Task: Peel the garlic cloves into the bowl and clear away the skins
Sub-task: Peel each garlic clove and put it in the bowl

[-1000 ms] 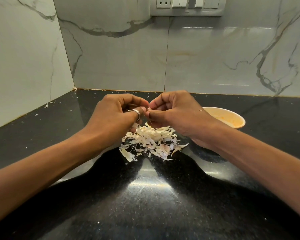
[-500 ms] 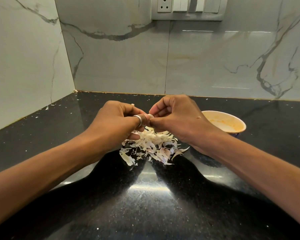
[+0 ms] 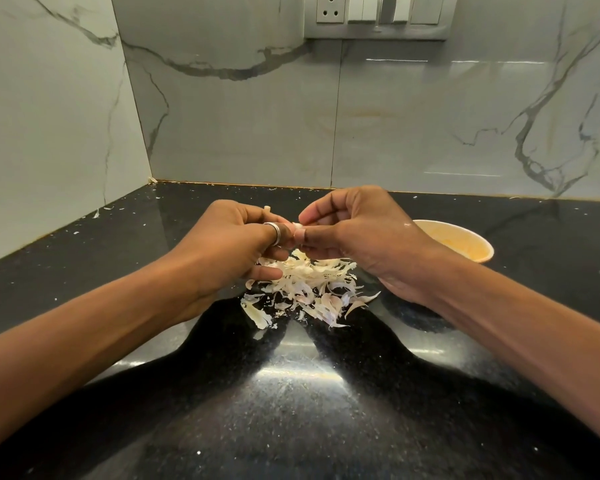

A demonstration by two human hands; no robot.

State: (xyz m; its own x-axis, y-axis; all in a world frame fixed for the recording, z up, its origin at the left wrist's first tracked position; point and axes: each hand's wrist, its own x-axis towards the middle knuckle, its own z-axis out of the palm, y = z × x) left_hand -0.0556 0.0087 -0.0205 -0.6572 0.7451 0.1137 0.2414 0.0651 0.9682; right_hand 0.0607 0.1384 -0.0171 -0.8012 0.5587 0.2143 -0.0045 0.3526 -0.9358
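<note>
Both hands meet above a pile of pale garlic skins [image 3: 309, 289] on the black counter. My left hand [image 3: 236, 244], with a ring on one finger, has its fingers curled round a garlic clove [image 3: 297, 226]; only a small white bit of the clove shows between the fingertips. My right hand [image 3: 354, 233] pinches the same clove or its skin from the right with thumb and forefinger. An orange-yellow bowl [image 3: 478, 247] stands on the counter behind my right wrist, which hides part of it. What lies in the bowl I cannot make out.
The black speckled counter [image 3: 291, 410] ends at marble walls on the left and at the back. Small skin flakes lie scattered along the left wall joint [image 3: 97, 213]. A socket and switch panel [image 3: 378, 15] sits high on the back wall.
Both hands have stayed together over the skin pile, working the clove. The right fingers have opened slightly at the top, and a white tip now shows above the left fingers.
</note>
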